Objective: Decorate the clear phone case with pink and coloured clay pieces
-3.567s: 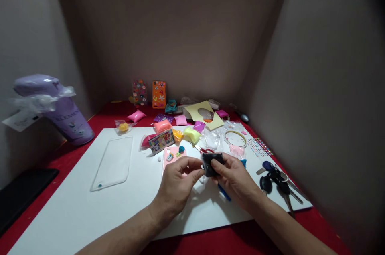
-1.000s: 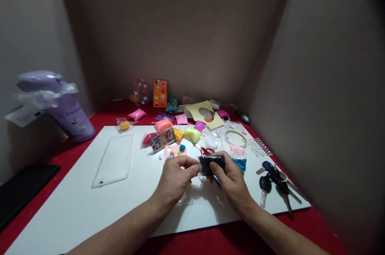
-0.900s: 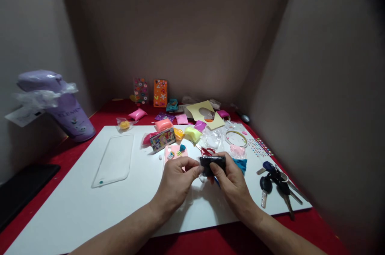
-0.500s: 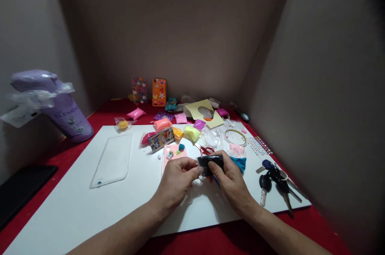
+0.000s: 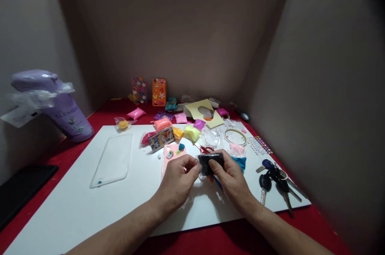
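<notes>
A small black packet, shiny like wrapped modelling clay, is held above the white board. My right hand grips it, thumb pressed on its front. My left hand pinches the packet's clear left edge between thumb and fingers. Behind my left hand lies a pink phone case with small coloured decorations on it, partly hidden. Red-handled scissors lie just beyond the packet. A blue packet shows past my right hand. To the left, a clear phone case lies flat with one teal dot at its near corner.
Several keys lie at the board's right edge, near rows of gem stickers and a tape roll. Coloured clay packets, such as a yellow one, cluster behind. A purple bottle-shaped bag stands left, above a black flat object.
My hands stay nearly in place. The black packet has tilted and shifted slightly, with my left fingers still pinching its clear edge.
</notes>
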Motion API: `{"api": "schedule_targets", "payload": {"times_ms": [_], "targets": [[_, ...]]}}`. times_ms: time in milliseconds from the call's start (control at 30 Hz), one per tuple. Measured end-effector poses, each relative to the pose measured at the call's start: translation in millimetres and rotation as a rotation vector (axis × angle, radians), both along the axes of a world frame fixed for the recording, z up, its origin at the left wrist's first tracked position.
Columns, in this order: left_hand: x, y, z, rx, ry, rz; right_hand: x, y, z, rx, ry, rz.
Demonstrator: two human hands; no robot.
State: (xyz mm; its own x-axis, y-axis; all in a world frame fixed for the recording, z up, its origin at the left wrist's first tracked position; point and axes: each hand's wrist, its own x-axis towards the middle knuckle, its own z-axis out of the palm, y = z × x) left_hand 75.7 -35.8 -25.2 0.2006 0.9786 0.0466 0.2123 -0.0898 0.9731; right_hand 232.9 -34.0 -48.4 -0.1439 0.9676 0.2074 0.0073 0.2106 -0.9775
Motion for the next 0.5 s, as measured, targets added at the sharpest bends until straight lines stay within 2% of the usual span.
{"api": "schedule_targets", "payload": {"times_ms": [500], "targets": [[-0.7,-0.5,-1.2,0.022,-0.094,-0.01,0.2,0.2,-2.3,-0.003,0.032,0.014]]}}
